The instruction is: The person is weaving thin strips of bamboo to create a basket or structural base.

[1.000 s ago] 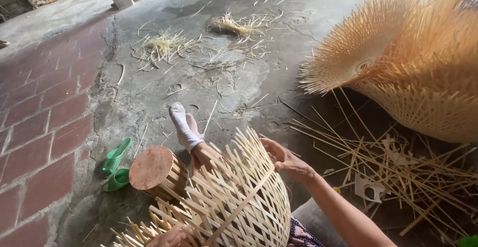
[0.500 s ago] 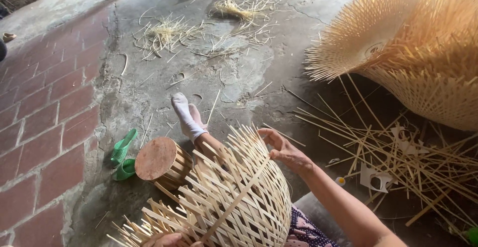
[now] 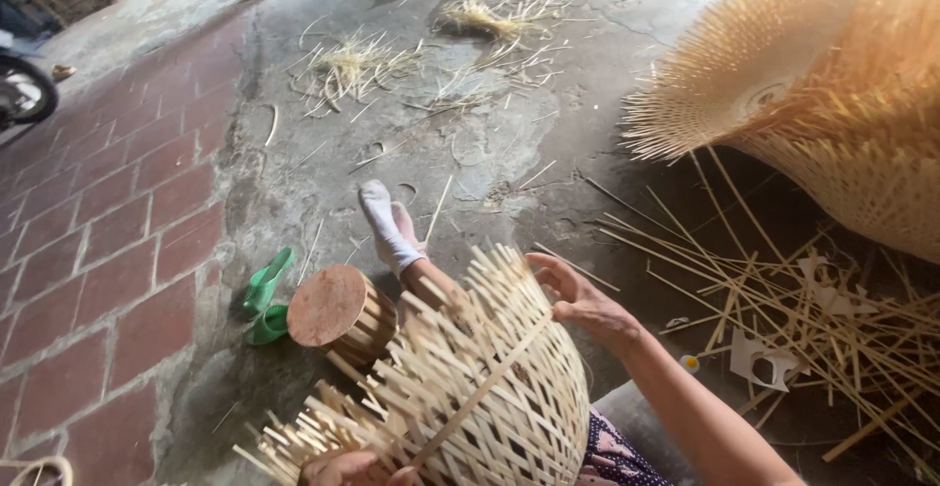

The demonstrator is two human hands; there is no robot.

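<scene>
Head view, person seated on a concrete floor (image 3: 509,143). A half-woven bamboo basket (image 3: 480,398), dome-shaped with loose strip ends bristling at its edge, rests over the lap. The right hand (image 3: 578,300) cups the basket's far rim, fingers curled against the strips. The left hand (image 3: 357,468) grips the near edge at the bottom of the frame, fingers partly hidden. Beyond the basket lie a white-socked foot (image 3: 387,227), a round wooden block (image 3: 338,310) and a green sandal (image 3: 266,295). To the right, loose bamboo strips (image 3: 783,300) crowd the floor below a large finished basket (image 3: 832,85). Shaving piles (image 3: 490,16) lie farther off; red brick paving (image 3: 88,251) borders the left.
</scene>
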